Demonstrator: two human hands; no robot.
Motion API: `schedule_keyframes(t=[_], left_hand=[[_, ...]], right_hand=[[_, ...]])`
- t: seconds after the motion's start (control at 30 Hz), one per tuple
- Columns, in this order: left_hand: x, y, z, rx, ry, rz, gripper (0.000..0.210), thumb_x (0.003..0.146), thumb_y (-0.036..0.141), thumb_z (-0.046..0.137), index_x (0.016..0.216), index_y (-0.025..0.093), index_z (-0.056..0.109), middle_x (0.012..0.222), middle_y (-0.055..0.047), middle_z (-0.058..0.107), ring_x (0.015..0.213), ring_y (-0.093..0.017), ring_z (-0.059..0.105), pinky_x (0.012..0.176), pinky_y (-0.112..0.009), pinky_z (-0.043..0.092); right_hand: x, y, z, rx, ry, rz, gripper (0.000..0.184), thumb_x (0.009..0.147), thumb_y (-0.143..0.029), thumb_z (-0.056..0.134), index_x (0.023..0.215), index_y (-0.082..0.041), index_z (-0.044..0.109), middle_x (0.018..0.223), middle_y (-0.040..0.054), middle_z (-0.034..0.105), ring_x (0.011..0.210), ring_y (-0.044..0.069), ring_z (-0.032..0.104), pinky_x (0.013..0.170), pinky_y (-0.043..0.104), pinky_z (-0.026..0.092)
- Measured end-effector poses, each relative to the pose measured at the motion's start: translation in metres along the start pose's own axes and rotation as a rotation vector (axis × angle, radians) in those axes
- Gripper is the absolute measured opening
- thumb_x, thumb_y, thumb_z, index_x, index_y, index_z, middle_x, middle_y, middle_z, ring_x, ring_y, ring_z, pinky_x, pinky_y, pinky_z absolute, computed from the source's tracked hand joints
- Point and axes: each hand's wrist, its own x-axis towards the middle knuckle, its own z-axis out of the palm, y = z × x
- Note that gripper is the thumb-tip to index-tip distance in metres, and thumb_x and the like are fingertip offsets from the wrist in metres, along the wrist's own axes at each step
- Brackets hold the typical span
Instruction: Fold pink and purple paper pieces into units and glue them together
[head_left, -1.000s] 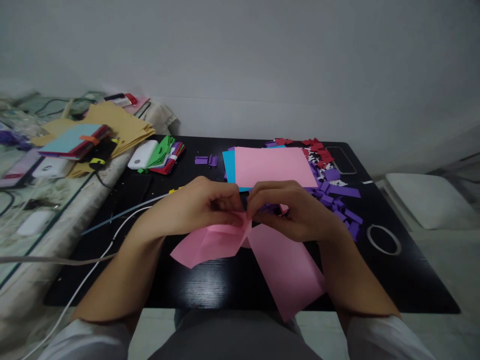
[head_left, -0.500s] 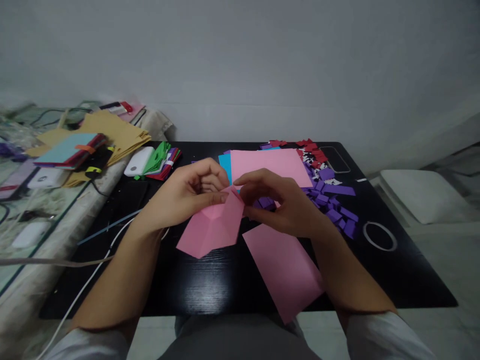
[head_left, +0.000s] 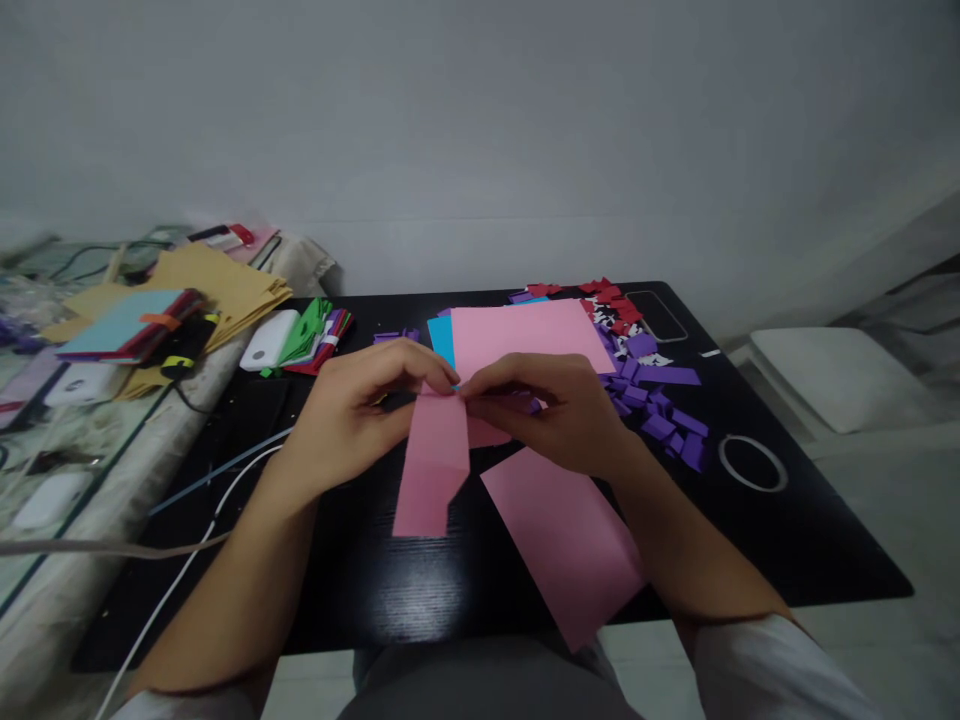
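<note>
Between my two hands hangs a folded pink sheet of paper (head_left: 431, 470), a narrow strip with a crease across it and a slanted lower right corner. My left hand (head_left: 367, 400) is closed on its upper left edge, thumb behind and fingertips at the top. The fingers of my right hand (head_left: 551, 405) pinch the upper right corner, meeting the left fingertips. Below my right hand, a flat pink sheet (head_left: 566, 545) lies over the table's front edge. Behind my hands sit a larger pink sheet (head_left: 532, 335) and a blue sheet (head_left: 441, 340) partly under it.
Purple paper pieces (head_left: 664, 420) and red scraps (head_left: 615, 305) lie on the black table (head_left: 810, 560) at the right, near a clear ring (head_left: 752, 463). Bundled coloured papers (head_left: 319, 340) and a white cable (head_left: 217, 515) are at the left. A white stool (head_left: 836, 375) stands beyond the right edge.
The pink paper in my hands has gone from spread out and tilted to a narrower folded strip hanging down. My fingertips have come together at its top edge.
</note>
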Motion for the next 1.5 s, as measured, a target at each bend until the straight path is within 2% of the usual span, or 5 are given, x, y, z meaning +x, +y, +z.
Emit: schedule_keyframes(t=[0.47, 0.7, 0.97, 1.2, 1.5], left_hand=[[-0.003, 0.003, 0.0, 0.246, 0.014, 0.222, 0.015, 0.094, 0.013, 0.071, 0.106, 0.022, 0.07, 0.106, -0.005, 0.08, 0.097, -0.019, 0.076, 0.086, -0.032, 0.062], [-0.004, 0.002, 0.004, 0.16, 0.076, 0.157, 0.016, 0.092, 0.011, 0.075, 0.104, 0.022, 0.073, 0.109, -0.005, 0.08, 0.098, -0.018, 0.076, 0.085, -0.03, 0.062], [0.0, 0.008, 0.005, -0.015, 0.126, -0.051, 0.009, 0.091, 0.026, 0.08, 0.098, 0.025, 0.074, 0.096, -0.003, 0.077, 0.088, -0.02, 0.073, 0.077, -0.036, 0.061], [0.003, 0.012, 0.005, 0.015, 0.096, 0.002, 0.009, 0.091, 0.026, 0.078, 0.097, 0.023, 0.072, 0.092, -0.004, 0.074, 0.083, -0.019, 0.07, 0.07, -0.035, 0.06], [-0.002, 0.009, 0.014, -0.142, 0.191, -0.113, 0.022, 0.09, 0.032, 0.083, 0.1, 0.026, 0.065, 0.093, -0.001, 0.075, 0.076, -0.016, 0.07, 0.067, -0.031, 0.057]], right_hand=[[0.001, 0.0, 0.002, 0.012, 0.079, -0.02, 0.01, 0.092, -0.017, 0.081, 0.1, -0.022, 0.082, 0.093, 0.0008, 0.083, 0.082, 0.013, 0.077, 0.073, 0.023, 0.059], [0.0, 0.002, 0.003, 0.024, 0.099, -0.029, 0.009, 0.092, -0.016, 0.081, 0.098, -0.022, 0.082, 0.091, 0.0009, 0.082, 0.08, 0.013, 0.075, 0.067, 0.023, 0.058], [0.001, -0.002, 0.005, 0.035, 0.149, 0.007, 0.009, 0.089, -0.015, 0.083, 0.094, -0.023, 0.083, 0.091, 0.0004, 0.083, 0.079, 0.013, 0.076, 0.071, 0.024, 0.061], [-0.001, 0.002, 0.009, 0.073, 0.165, 0.018, 0.009, 0.088, -0.016, 0.083, 0.093, -0.024, 0.083, 0.09, 0.0004, 0.084, 0.08, 0.015, 0.077, 0.072, 0.026, 0.063], [-0.002, 0.0, 0.011, 0.22, 0.157, 0.11, 0.013, 0.085, -0.023, 0.087, 0.095, -0.021, 0.079, 0.089, 0.0009, 0.081, 0.08, 0.014, 0.077, 0.075, 0.024, 0.065]])
